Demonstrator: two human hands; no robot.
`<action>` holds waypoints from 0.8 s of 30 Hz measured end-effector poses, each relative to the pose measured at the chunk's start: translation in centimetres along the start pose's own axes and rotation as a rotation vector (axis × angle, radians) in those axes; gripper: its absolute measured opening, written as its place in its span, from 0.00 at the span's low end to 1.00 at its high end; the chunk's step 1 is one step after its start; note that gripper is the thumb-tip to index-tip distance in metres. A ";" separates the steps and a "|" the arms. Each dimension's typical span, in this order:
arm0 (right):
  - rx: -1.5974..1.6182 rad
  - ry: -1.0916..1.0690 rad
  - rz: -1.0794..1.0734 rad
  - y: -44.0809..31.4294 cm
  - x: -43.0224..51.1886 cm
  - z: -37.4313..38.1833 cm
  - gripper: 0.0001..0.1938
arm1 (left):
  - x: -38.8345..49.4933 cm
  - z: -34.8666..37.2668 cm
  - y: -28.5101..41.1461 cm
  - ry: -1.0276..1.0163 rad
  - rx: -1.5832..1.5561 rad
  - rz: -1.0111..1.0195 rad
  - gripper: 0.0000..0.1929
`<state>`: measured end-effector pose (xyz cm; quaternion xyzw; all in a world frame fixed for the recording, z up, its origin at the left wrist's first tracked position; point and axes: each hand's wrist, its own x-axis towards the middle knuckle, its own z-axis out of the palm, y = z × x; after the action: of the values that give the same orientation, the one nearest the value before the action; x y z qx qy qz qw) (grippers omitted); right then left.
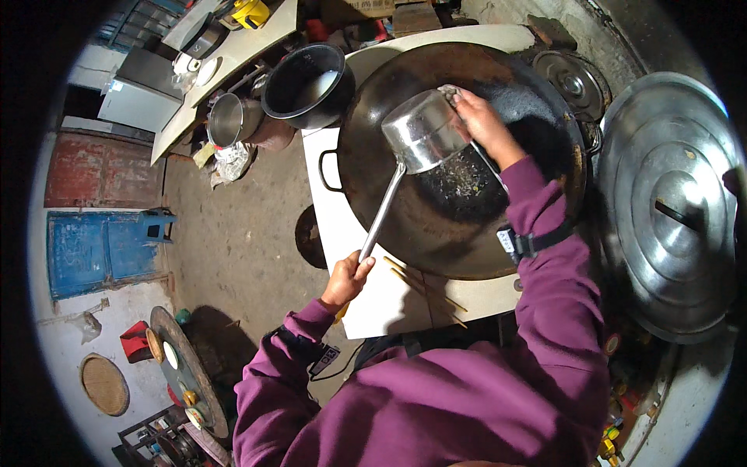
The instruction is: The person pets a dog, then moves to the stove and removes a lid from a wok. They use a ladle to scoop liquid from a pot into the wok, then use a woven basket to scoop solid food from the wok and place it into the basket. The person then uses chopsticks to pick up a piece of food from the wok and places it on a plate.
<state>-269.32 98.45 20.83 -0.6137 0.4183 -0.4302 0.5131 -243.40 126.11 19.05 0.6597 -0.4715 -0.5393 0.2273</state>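
My left hand point(348, 277) grips the end of a long metal handle on a shiny metal dipper point(423, 131). The dipper is tilted over a large dark wok point(385, 222), its mouth turned away from view. My right hand point(484, 119) is at the dipper's far side, fingers closed on a crumpled greyish wad point(449, 91), perhaps a cloth or scrubber, against the metal. A thin metal strip shows under the right wrist; what it belongs to is unclear. Small pale and green scraps point(464, 181) lie in dark liquid at the wok's bottom.
Chopsticks point(423, 289) lie on the white tiled stove edge point(373, 315). A black inner pot point(274, 96) with whitish liquid and a metal pot point(224, 119) stand beyond left. A large metal lid point(648, 157) leans at right, near a smaller lid point(563, 82).
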 end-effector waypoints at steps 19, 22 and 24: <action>-1.245 0.256 -0.347 1.0 -5.7 6.9 0.25 | 3.8 3.0 3.1 0.186 0.344 0.164 0.22; -1.304 0.374 -0.456 0.6 -4.9 6.9 0.26 | 3.6 3.1 3.3 0.142 0.405 0.130 0.21; -1.286 0.429 -0.388 0.0 -3.0 4.3 0.27 | 3.0 2.9 3.2 0.117 0.373 0.180 0.21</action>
<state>-266.07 102.49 20.06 -0.7606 0.5645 -0.2927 -0.1313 -247.35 122.65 19.22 0.6758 -0.6061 -0.3809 0.1757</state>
